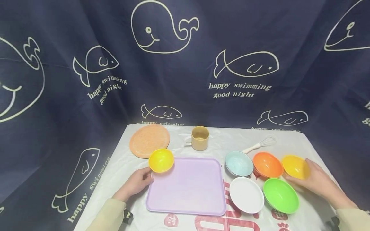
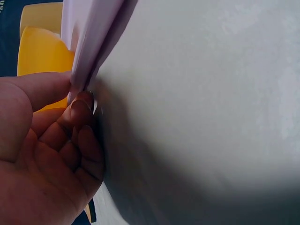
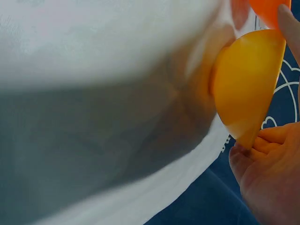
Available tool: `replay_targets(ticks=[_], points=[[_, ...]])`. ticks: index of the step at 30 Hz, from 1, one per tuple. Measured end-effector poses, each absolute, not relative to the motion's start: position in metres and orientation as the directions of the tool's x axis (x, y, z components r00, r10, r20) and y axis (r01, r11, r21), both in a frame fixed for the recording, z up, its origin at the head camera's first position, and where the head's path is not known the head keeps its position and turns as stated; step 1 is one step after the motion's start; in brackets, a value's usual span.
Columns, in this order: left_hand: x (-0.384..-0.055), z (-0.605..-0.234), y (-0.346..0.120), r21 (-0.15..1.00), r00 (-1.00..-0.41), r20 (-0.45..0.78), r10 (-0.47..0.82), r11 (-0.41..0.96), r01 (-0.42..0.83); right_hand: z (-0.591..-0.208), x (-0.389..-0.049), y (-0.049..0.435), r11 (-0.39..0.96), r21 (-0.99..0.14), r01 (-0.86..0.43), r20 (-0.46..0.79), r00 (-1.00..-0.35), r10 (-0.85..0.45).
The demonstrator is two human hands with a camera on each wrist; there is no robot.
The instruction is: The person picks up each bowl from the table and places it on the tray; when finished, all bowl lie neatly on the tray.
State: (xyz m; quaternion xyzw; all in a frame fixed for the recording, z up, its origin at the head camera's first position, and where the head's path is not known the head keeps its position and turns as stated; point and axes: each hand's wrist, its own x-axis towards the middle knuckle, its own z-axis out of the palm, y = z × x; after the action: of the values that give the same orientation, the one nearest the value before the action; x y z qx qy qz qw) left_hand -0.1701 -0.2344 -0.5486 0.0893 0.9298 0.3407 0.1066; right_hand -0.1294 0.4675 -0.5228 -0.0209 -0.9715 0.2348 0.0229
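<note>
Dark blue cloth [image 1: 202, 72]: it is hanging behind and beside the table, showing pale outlines of whales and fish and the words "happy swimming good night".
Tabletop [image 1: 179, 142]: a glossy white cover is spreading over it, carrying red print near the front and catching dim reflections.
Far side: an orange round board [image 1: 149, 141] is lying at the left, a tan mug [image 1: 200, 138] is standing right of it with its white handle pointing left, and a whisk [image 1: 252, 148] is lying farther right.
Bowls at right: light blue [image 1: 239, 164] and orange [image 1: 268, 165] ones are sitting behind white [image 1: 247, 195] and green [image 1: 281, 195] ones.
Lilac tray [image 1: 188, 192]: it is lying left of those bowls; a lemon-yellow bowl [image 1: 161, 160] is covering its far left corner in the head view.
Left hand [image 1: 138, 182]: it is pinching the tray's left rim, the thumb [image 2: 49, 86] pressing one side and bent fingers [image 2: 80, 112] meeting the other, close beside the lemon-yellow bowl.
Deep-yellow bowl [image 1: 296, 167]: it is standing at the right end of the back row, next to the orange one.
Right hand [image 1: 319, 183]: it is grasping this bowl from the right, fingers [image 3: 272, 137] bending at the rim.
Sleeves [image 1: 111, 213]: pale cuffs are covering both forearms.
</note>
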Motion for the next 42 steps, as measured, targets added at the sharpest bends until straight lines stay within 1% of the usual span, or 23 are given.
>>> replay_targets(ticks=[4,8,14,21,26,29,32,36,40,42], points=[[-0.172,-0.553,-0.232,0.654,-0.958,-0.155,0.242,0.752,0.084,-0.524,-0.123,0.472,0.878,-0.474,0.063,0.011,-0.997,0.078],[-0.174,-0.555,-0.232,0.661,-0.956,-0.157,0.248,0.746,0.085,-0.527,-0.121,0.475,0.874,-0.482,0.068,0.017,-0.996,0.087],[-0.173,-0.555,-0.234,0.666,-0.954,-0.146,0.262,0.739,0.101,-0.529,-0.124,0.476,0.879,-0.475,0.046,0.065,-0.994,0.088],[-0.172,-0.554,-0.235,0.668,-0.955,-0.123,0.271,0.734,0.122,-0.526,-0.127,0.478,0.886,-0.461,0.047,0.071,-0.993,0.089],[-0.173,-0.556,-0.237,0.663,-0.952,-0.101,0.289,0.733,0.152,-0.519,-0.123,0.482,0.899,-0.434,0.056,0.101,-0.989,0.110],[-0.173,-0.557,-0.238,0.667,-0.952,-0.097,0.289,0.729,0.154,-0.510,-0.125,0.481,0.899,-0.435,0.041,0.130,-0.986,0.108],[-0.174,-0.556,-0.239,0.670,-0.954,-0.110,0.279,0.730,0.136,-0.495,-0.130,0.470,0.899,-0.436,0.032,0.143,-0.984,0.104],[-0.174,-0.555,-0.239,0.678,-0.955,-0.129,0.266,0.726,0.110,-0.472,-0.140,0.438,0.895,-0.445,-0.004,0.162,-0.984,0.076],[-0.174,-0.553,-0.240,0.684,-0.957,-0.136,0.256,0.723,0.096,-0.450,-0.151,0.391,0.878,-0.462,-0.124,0.216,-0.976,-0.025],[-0.174,-0.553,-0.240,0.686,-0.957,-0.135,0.256,0.721,0.096,-0.441,-0.154,0.363,0.869,-0.465,-0.166,0.216,-0.974,-0.071]])
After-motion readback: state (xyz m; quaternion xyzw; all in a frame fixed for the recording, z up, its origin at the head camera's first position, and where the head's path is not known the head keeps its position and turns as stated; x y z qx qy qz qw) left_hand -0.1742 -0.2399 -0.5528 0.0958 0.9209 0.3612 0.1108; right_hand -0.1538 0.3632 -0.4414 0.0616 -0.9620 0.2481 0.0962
